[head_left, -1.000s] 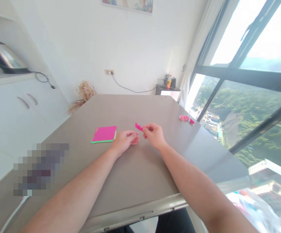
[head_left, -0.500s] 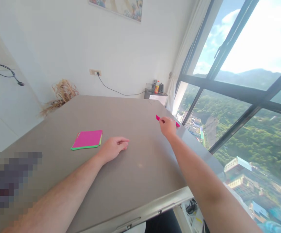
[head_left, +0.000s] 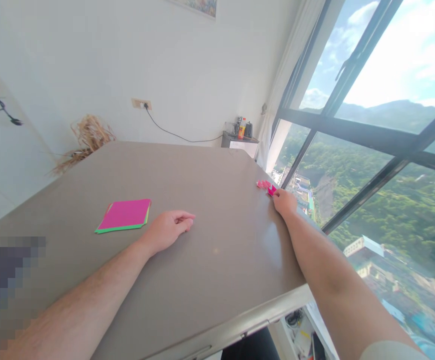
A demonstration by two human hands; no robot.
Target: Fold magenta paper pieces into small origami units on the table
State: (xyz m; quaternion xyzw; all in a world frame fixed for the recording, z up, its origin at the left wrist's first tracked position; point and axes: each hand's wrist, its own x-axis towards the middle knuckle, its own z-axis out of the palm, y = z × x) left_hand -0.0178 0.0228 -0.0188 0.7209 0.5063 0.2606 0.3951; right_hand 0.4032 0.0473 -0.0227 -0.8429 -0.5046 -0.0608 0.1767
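My right hand is at the right edge of the table, by the window. Its thumb and fingers pinch a folded magenta paper. Touching or just beside that paper is a short row of lighter pink folded papers; the hand partly hides where they meet. My left hand rests on the tabletop with fingers loosely stretched to the right, holding nothing. Just left of it lies a stack of coloured paper sheets, magenta on top with green and other edges showing beneath.
The grey table runs up to the window on the right. Behind it, a small cabinet carries a bottle and dark items. Dried plants stand at the far left corner. An open drawer with cables sits below the front edge.
My right hand has moved right and down to the table's edge with the magenta paper. Lighter pink folded papers now show beside it. My left hand stays resting; the view has shifted slightly.
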